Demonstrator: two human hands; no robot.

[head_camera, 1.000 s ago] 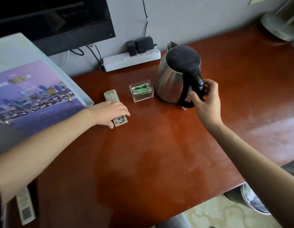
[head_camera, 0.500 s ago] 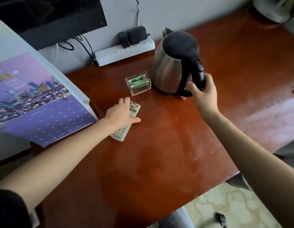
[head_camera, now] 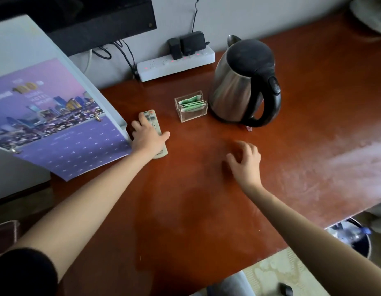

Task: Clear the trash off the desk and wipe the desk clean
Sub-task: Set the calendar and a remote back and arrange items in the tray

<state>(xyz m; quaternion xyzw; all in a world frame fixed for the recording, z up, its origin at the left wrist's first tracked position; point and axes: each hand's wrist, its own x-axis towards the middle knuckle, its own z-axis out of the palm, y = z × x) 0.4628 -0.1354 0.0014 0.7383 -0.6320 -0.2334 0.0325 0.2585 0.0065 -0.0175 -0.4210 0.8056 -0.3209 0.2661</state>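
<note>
The reddish-brown wooden desk [head_camera: 185, 221] fills the head view. My left hand [head_camera: 148, 138] lies on a white remote control [head_camera: 150, 119] at the desk's left, fingers and thumb curled round it, beside the calendar. My right hand [head_camera: 245, 161] hovers over the bare middle of the desk with loosely curled fingers and holds nothing. The steel kettle [head_camera: 238, 82] with its black handle stands apart from that hand, behind it. A pale dusty streak [head_camera: 345, 163] crosses the right part of the desk.
A clear plastic box of green sachets [head_camera: 190, 105] stands left of the kettle. A white power strip [head_camera: 174, 64] with plugs lies against the wall. A purple calendar [head_camera: 53, 129] overhangs the left edge. A bin [head_camera: 354, 238] with a bottle sits below the right front edge.
My right hand has let go of the kettle handle and drawn back toward me over the desk. My left hand has slid the remote left, close to the calendar.
</note>
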